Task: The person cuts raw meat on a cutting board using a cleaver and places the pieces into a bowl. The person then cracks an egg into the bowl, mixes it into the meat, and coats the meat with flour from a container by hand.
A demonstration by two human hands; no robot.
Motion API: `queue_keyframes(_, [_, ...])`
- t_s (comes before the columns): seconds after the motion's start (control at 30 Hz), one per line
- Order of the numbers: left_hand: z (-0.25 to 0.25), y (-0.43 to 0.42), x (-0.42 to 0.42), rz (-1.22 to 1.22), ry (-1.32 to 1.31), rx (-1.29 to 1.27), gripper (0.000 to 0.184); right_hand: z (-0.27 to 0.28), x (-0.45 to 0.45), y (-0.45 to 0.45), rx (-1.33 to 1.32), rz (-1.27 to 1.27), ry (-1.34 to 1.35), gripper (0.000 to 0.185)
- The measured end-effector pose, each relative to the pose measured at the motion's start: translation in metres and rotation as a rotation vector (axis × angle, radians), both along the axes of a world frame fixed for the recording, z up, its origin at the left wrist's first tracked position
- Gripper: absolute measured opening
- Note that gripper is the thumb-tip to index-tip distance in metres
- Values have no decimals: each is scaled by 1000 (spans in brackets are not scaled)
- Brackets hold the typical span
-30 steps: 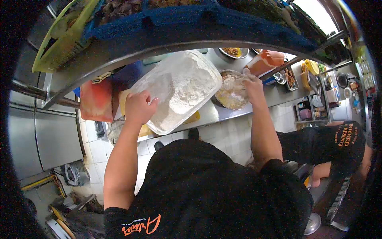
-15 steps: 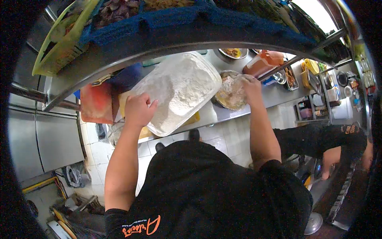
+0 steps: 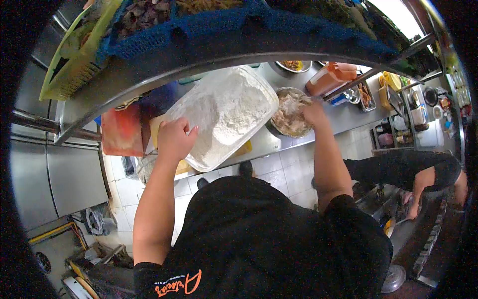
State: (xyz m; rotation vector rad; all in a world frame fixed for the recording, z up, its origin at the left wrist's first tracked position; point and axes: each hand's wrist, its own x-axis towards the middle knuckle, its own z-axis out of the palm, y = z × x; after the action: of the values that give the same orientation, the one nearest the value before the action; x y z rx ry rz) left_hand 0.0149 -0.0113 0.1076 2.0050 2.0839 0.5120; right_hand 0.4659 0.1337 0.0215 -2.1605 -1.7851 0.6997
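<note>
My right hand (image 3: 314,114) is at the right side of a round metal bowl (image 3: 279,130). Pale, flour-coated pieces (image 3: 293,110), possibly meat, lie in the bowl. Motion smears the fingers of this hand, so their grip does not show. Left of the bowl, a large white plastic tub (image 3: 273,107) holds white powder that looks like flour (image 3: 226,117). My left hand (image 3: 176,138) is over the tub's left edge, fingers loosely bent and thumb apart, with nothing visible in it. I cannot tell whether it touches the rim.
Overhead, a metal shelf (image 3: 239,62) carries blue baskets (image 3: 219,29) and a yellow-green basket (image 3: 79,65). A red-topped block (image 3: 122,127) stands left, an orange-brown container (image 3: 331,77) right. Another person's arm (image 3: 422,182) holds a utensil over the stove area at lower right.
My right hand has shifted slightly down and is now blurred; more of the bowl's contents shows. My left hand barely moves. The other person's arm at right has changed position.
</note>
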Motion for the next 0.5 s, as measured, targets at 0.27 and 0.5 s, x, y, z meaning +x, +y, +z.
queue_keyframes(0.27, [-5, 2, 1, -22, -8, -27, 33, -23, -82, -17, 129, 23, -311, 80])
queue_keyframes(0.5, [-6, -2, -2, 9, 10, 12, 31, -16, 7, 29, -39, 516, -791, 55])
